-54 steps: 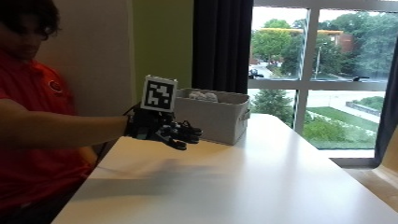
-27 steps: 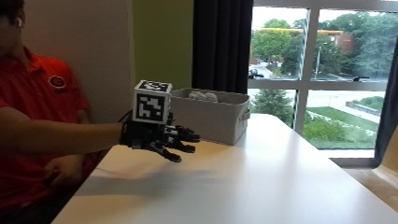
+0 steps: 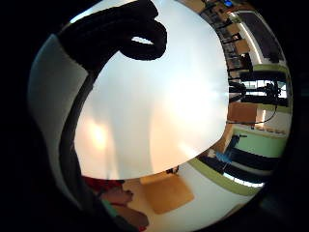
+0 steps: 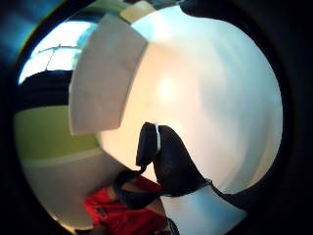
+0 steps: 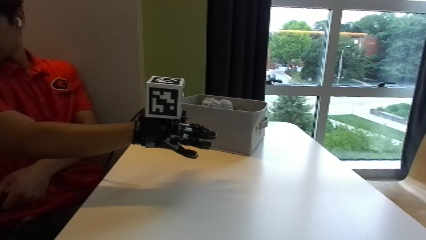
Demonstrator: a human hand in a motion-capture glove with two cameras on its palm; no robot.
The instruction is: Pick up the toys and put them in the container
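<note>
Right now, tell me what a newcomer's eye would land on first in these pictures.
First, the black-gloved right hand, held out above the white table with its fingers loosely spread and holding nothing. Next, the grey container just behind that hand at the table's far end, with pale toys showing over its rim. Behind it, a large window looks out on trees.
</note>
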